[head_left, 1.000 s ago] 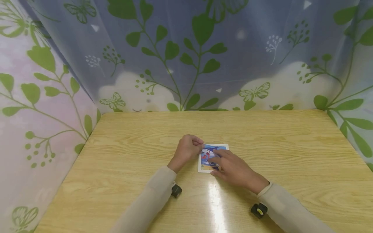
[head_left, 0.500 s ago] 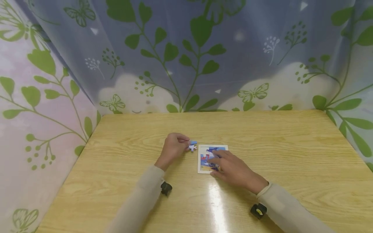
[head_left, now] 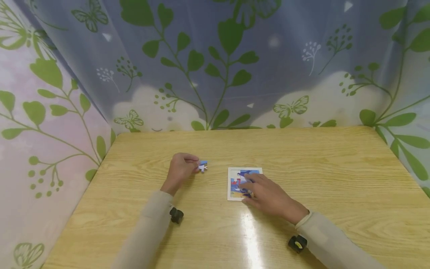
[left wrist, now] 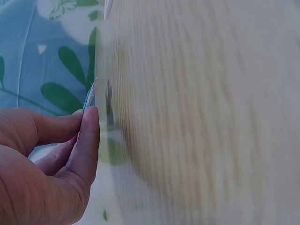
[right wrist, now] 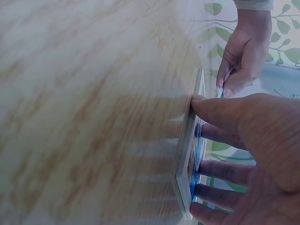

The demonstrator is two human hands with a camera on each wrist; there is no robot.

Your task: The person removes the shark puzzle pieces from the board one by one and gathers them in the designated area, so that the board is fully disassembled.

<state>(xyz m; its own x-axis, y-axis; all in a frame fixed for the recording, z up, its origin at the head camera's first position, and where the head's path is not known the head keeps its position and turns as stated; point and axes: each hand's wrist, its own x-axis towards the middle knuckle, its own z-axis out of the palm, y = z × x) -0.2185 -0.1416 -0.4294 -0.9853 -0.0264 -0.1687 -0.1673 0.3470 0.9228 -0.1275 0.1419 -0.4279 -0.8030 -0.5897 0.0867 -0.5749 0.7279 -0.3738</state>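
Note:
My left hand (head_left: 181, 169) pinches a jigsaw piece (head_left: 202, 166) between thumb and fingers, just above the table left of the puzzle. In the left wrist view the piece (left wrist: 89, 97) shows edge-on at the fingertips. A small jigsaw puzzle in a white-bordered tray (head_left: 229, 188) lies flat, its picture a blue sea scene. Bare white backing shows at its upper left. My right hand (head_left: 271, 196) rests spread on the puzzle's right side, hiding part of it. In the right wrist view, the thumb (right wrist: 215, 110) touches the tray's edge and the fingertips press its face.
A light wooden table (head_left: 319, 160) spreads around the puzzle. Behind it hangs a blue curtain (head_left: 275, 67) printed with green leaves, with similar patterned cloth at both sides. Black cameras sit at both wrists.
The left hand has lifted the jigsaw piece out of the puzzle's upper left corner and carried it left, baring the white backing. The right hand has stayed put.

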